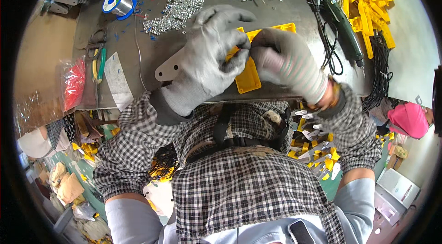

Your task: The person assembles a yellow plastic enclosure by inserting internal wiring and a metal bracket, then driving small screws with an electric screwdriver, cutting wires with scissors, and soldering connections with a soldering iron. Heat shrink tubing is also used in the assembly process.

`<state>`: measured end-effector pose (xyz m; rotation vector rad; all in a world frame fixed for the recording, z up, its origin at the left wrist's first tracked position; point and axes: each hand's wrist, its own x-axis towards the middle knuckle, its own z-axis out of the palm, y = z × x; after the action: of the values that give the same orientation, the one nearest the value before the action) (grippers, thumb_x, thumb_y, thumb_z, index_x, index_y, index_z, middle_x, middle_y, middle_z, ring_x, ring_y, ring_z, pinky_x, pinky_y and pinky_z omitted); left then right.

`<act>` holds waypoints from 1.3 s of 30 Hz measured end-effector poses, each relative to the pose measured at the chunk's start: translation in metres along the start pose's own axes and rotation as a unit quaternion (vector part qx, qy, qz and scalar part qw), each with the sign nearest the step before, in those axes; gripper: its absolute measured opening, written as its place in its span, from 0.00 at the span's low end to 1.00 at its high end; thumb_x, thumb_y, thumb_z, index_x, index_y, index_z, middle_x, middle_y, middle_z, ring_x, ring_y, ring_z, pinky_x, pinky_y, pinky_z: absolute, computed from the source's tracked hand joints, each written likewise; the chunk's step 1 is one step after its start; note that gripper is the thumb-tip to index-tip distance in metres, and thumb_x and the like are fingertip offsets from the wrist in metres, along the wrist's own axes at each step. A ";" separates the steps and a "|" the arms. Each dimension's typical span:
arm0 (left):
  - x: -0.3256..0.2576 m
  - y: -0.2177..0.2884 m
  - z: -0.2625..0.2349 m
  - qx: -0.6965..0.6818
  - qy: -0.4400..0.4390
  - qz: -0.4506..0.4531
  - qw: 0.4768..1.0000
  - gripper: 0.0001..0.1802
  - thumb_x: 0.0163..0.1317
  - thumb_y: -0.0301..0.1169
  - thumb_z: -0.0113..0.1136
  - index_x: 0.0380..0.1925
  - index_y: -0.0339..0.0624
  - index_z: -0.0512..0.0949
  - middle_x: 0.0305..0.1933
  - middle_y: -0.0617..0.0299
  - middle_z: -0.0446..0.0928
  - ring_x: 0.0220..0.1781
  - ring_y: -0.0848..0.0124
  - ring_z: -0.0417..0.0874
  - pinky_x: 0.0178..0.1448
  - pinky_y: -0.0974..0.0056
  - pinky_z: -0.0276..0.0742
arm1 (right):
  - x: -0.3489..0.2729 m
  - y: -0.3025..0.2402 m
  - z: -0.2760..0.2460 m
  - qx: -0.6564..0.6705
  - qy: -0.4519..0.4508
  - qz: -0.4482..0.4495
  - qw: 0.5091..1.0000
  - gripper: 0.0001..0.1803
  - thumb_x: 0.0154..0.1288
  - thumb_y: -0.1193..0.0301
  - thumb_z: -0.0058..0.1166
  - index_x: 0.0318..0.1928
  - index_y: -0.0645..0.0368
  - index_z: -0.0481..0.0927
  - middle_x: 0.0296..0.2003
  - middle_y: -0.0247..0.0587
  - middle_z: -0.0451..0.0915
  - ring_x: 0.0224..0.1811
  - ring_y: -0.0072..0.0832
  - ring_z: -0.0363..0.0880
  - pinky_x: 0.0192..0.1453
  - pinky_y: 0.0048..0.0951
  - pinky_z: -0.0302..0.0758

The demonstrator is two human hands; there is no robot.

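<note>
Tabletop (285,9): grey metal, crowded at the back with screws (184,5) and yellow parts (363,0).
Packages: red bag (73,83) at your far left; solder spool (117,2) behind it.
Left hand (207,60): gloved, fingers pinched on the yellow plate (248,78).
Right hand (285,60): gloved, closed on the same plate.
Plate: near the front edge, beside a grey bracket (168,68).
Room: screwdriver (345,28) lies close on your right.

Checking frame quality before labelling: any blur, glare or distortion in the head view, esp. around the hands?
Head view: strong fisheye, dark round vignette, table edge bows. Even bright light, soft shadows, mild sheen on the metal table, no blown glare. Left hand and right hand are sharp, gloved, pinching the yellow plastic part; screws stay crisp; rim areas smear.
</note>
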<state>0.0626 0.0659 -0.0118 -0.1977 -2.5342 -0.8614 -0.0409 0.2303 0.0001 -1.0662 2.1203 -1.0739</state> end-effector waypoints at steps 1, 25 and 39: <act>0.001 0.001 -0.001 -0.004 -0.001 0.005 1.000 0.06 0.53 0.20 0.59 0.32 0.38 0.80 0.55 0.58 0.75 0.56 0.69 0.74 0.65 0.60 0.64 | 0.005 0.004 -0.015 0.002 -0.096 -0.088 0.991 0.08 0.60 0.71 0.54 0.39 0.61 0.80 0.32 0.49 0.81 0.34 0.39 0.81 0.38 0.33 0.77; 0.011 -0.009 -0.006 0.015 -0.046 0.052 0.998 0.19 0.57 0.21 0.58 0.50 0.39 0.75 0.52 0.61 0.74 0.52 0.73 0.77 0.57 0.69 0.73 | 0.006 0.002 -0.011 0.011 -0.021 -0.057 0.998 0.12 0.60 0.67 0.55 0.40 0.60 0.82 0.24 0.48 0.78 0.24 0.38 0.77 0.32 0.35 0.74; -0.068 -0.040 -0.097 0.102 0.084 -0.131 0.983 0.15 0.53 0.23 0.65 0.43 0.43 0.78 0.57 0.56 0.75 0.57 0.58 0.77 0.59 0.55 0.72 | 0.011 0.001 -0.010 -0.342 0.028 -0.250 0.905 0.10 0.54 0.67 0.59 0.36 0.55 0.77 0.28 0.40 0.75 0.31 0.42 0.79 0.32 0.41 0.75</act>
<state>0.1477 -0.0239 0.0031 0.2677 -2.4988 -0.6728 -0.0549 0.2256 0.0041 -2.0097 2.3982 -0.5344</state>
